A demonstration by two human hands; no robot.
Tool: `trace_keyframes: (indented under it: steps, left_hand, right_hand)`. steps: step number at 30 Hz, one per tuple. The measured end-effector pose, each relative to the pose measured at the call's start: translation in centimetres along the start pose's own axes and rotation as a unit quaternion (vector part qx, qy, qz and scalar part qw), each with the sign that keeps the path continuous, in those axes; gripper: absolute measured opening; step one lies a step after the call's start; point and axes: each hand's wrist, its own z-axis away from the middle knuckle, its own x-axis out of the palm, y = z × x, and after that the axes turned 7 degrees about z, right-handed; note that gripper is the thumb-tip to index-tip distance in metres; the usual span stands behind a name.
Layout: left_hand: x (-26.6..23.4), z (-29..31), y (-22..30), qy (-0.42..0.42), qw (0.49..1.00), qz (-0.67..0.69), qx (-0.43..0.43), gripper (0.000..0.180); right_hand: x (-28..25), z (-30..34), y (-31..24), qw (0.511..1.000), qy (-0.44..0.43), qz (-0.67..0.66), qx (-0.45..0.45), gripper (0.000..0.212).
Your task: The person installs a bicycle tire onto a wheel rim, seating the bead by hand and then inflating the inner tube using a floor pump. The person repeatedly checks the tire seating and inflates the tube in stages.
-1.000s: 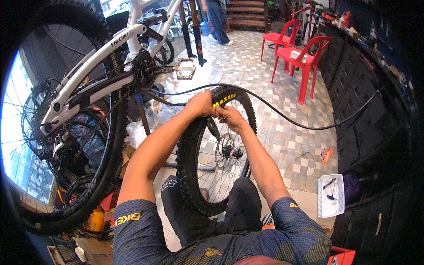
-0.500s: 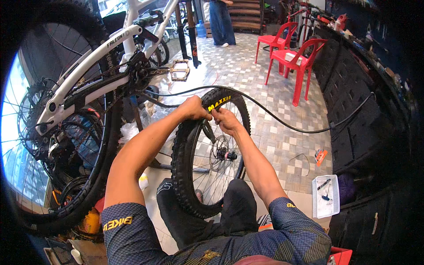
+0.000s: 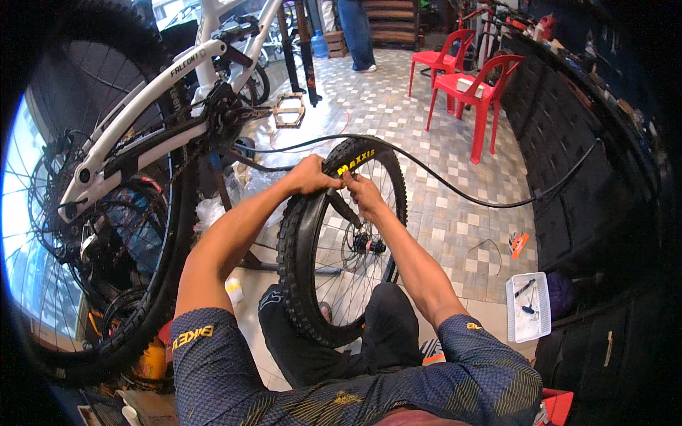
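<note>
A bicycle wheel stands upright between my knees, with a black knobby tyre [image 3: 287,245] and a disc rotor beside its hub [image 3: 369,243]. My left hand [image 3: 310,175] is closed over the tyre at its upper left. Close beside it, my right hand [image 3: 364,193] pinches the tyre's edge at the yellow lettering, thumb pressed up on the sidewall. From between the hands a dark, flat strip [image 3: 344,207] hangs down over the spokes toward the hub; its kind I cannot make out. My fingers hide part of the tyre's edge.
A white bicycle frame [image 3: 128,113] with a large rear wheel stands at left. A black hose [image 3: 440,186] arcs behind the wheel to the dark cabinets [image 3: 568,163]. Red chairs [image 3: 477,92], a white basket of tools [image 3: 510,312] and a standing person [image 3: 355,35] are around.
Both hands keep their hold on the tyre's top. The dark strip now slants further right, its lower end nearer the hub. The whole view has shifted slightly.
</note>
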Motion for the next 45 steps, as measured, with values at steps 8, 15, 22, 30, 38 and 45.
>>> trace_keyframes:
  steps: [8,15,22,30,38,45]
  left_hand:
    - [-0.3,-0.1,-0.8,0.032,0.998,-0.047,-0.029,0.052]
    - [-0.7,0.1,-0.6,0.022,0.999,-0.024,-0.028,0.057]
    - [-0.1,-0.1,0.6,0.023,0.999,-0.020,-0.014,0.054]
    - [-1.4,-0.8,-1.0,0.033,0.993,-0.089,-0.066,0.073]
    - [-0.4,-1.9,-2.0,0.050,0.993,-0.090,-0.052,0.060]
    - [-0.7,-2.0,-2.6,0.062,0.991,-0.103,-0.063,0.059]
  right_hand:
    - [-3.0,3.4,-13.4,0.835,0.118,0.506,-0.181,0.056]
    - [-0.5,3.4,-15.6,0.797,0.231,0.421,-0.367,0.033]
    - [-1.8,0.9,-4.7,0.895,0.057,0.428,-0.113,0.064]
    - [-7.6,6.2,-31.1,0.751,0.230,0.176,-0.593,0.079]
    - [-10.6,8.4,-39.6,0.641,0.294,0.387,-0.594,0.074]
    - [-9.7,8.0,-37.7,0.637,0.262,0.394,-0.608,0.080]
